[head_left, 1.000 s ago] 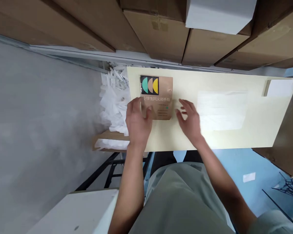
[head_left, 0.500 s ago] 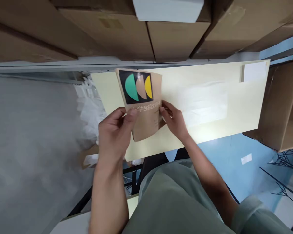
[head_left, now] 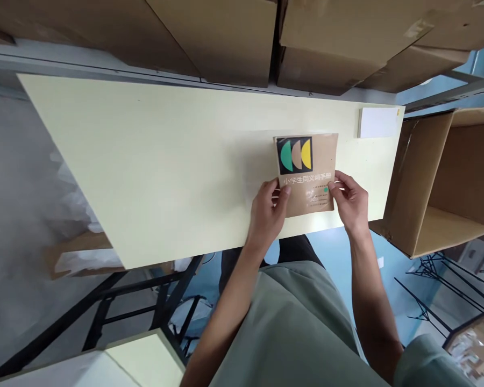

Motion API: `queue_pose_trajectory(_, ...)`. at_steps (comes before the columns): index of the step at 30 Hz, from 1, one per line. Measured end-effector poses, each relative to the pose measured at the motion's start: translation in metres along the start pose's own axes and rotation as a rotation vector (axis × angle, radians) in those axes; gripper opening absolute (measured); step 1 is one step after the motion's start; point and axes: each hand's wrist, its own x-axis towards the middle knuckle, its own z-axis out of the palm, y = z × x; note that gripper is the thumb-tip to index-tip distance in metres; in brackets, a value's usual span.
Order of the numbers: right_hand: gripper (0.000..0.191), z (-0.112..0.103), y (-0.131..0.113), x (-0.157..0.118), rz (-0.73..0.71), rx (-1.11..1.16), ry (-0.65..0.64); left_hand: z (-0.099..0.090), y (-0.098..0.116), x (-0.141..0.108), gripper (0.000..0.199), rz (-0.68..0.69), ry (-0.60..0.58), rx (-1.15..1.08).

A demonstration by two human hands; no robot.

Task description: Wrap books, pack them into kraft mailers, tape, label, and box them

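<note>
A tan paperback book [head_left: 306,199] with green, tan and yellow half circles on a black square is held in front of me, its cover facing up. My left hand [head_left: 268,212] grips its left edge, thumb on the cover and fingers behind. At the right edge, my right hand [head_left: 350,201] pinches it between thumb and fingers. Below and around the book lies the pale yellow table [head_left: 157,161]. A white sheet [head_left: 254,172] shows partly to the left of the book; the rest is hidden behind it.
Cardboard boxes [head_left: 234,43] line the shelf along the table's far side. A small white stack [head_left: 378,122] sits at the table's far right corner. An open cardboard box [head_left: 411,183] stands off the right end. Black metal framing [head_left: 133,293] runs below the near left edge.
The book has moved right and turned from tilted to nearly flat, its title now facing me squarely. Both hands moved with it. My view has shifted, showing more table at the left.
</note>
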Motion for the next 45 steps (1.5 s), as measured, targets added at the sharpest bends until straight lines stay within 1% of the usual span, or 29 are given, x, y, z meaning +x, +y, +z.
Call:
queue_pose_trajectory(2, 0.039, -0.012, 0.014, 0.012, -0.014, -0.019, 0.001, 0.023, -0.010, 0.006, 0.030, 0.023, 0.048, 0.015)
queue_pose_trajectory(3, 0.039, -0.015, 0.021, 0.018, -0.019, -0.019, -0.008, 0.031, -0.015, 0.011, 0.028, 0.029, 0.075, 0.030)
queue_pose_trajectory(5, 0.040, -0.015, 0.032, 0.029, -0.028, -0.010, -0.039, 0.041, -0.025, 0.020, 0.026, 0.027, 0.123, 0.073)
queue_pose_trajectory(9, 0.039, 0.000, 0.049, 0.045, -0.037, -0.005, -0.089, 0.045, -0.038, 0.031, 0.023, 0.007, 0.177, 0.172)
queue_pose_trajectory(12, 0.038, 0.008, 0.056, 0.049, -0.028, -0.028, -0.079, 0.043, -0.036, 0.029, 0.025, 0.024, 0.207, 0.230)
queue_pose_trajectory(14, 0.037, 0.010, 0.058, 0.049, -0.022, -0.037, -0.073, 0.038, -0.032, 0.025, 0.027, 0.046, 0.233, 0.289)
queue_pose_trajectory(15, 0.037, 0.010, 0.057, 0.049, -0.023, -0.036, -0.070, 0.033, -0.030, 0.023, 0.028, 0.056, 0.267, 0.329)
queue_pose_trajectory(16, 0.037, 0.011, 0.056, 0.049, -0.025, -0.035, -0.065, 0.026, -0.029, 0.022, 0.031, 0.063, 0.322, 0.373)
queue_pose_trajectory(19, 0.035, 0.012, 0.053, 0.048, -0.027, -0.043, -0.046, -0.001, -0.032, 0.025, 0.044, 0.050, 0.552, 0.503)
queue_pose_trajectory(20, 0.034, 0.013, 0.052, 0.049, -0.023, -0.053, -0.039, -0.009, -0.034, 0.028, 0.046, 0.034, 0.609, 0.531)
queue_pose_trajectory(21, 0.033, 0.014, 0.051, 0.050, -0.016, -0.064, -0.032, -0.016, -0.037, 0.032, 0.043, 0.015, 0.640, 0.550)
queue_pose_trajectory(23, 0.032, 0.015, 0.051, 0.054, 0.004, -0.069, -0.024, -0.026, -0.040, 0.039, 0.028, -0.019, 0.644, 0.568)
queue_pose_trajectory(25, 0.032, 0.014, 0.054, 0.058, 0.036, -0.014, -0.044, -0.028, -0.041, 0.045, 0.015, -0.036, 0.625, 0.573)
queue_pose_trajectory(27, 0.035, 0.012, 0.059, 0.062, 0.067, 0.109, -0.085, -0.028, -0.038, 0.048, 0.013, -0.062, 0.612, 0.564)
queue_pose_trajectory(30, 0.045, 0.012, 0.067, 0.065, 0.098, 0.274, -0.115, -0.028, -0.033, 0.049, 0.014, -0.150, 0.589, 0.490)
queue_pose_trajectory(33, 0.048, 0.016, 0.070, 0.065, 0.113, 0.254, -0.075, -0.033, -0.023, 0.045, 0.011, -0.211, 0.554, 0.369)
queue_pose_trajectory(35, 0.046, 0.021, 0.068, 0.063, 0.108, 0.188, -0.028, -0.033, -0.011, 0.039, 0.010, -0.204, 0.538, 0.308)
queue_pose_trajectory(37, 0.039, 0.023, 0.063, 0.061, 0.093, 0.120, 0.004, -0.028, 0.007, 0.029, 0.013, -0.155, 0.509, 0.283)
queue_pose_trajectory(39, 0.030, 0.021, 0.056, 0.059, 0.073, 0.039, 0.001, -0.011, 0.025, 0.018, 0.018, -0.086, 0.434, 0.284)
queue_pose_trajectory(41, 0.022, 0.014, 0.049, 0.058, 0.053, -0.047, -0.029, 0.015, 0.037, 0.012, 0.019, -0.011, 0.328, 0.305)
queue_pose_trajectory(42, 0.021, 0.010, 0.045, 0.057, 0.045, -0.079, -0.052, 0.031, 0.040, 0.012, 0.019, 0.031, 0.277, 0.324)
queue_pose_trajectory(43, 0.021, 0.005, 0.042, 0.057, 0.040, -0.101, -0.076, 0.048, 0.039, 0.015, 0.018, 0.077, 0.237, 0.350)
queue_pose_trajectory(45, 0.024, -0.004, 0.034, 0.056, 0.034, -0.118, -0.118, 0.078, 0.030, 0.025, 0.016, 0.162, 0.184, 0.401)
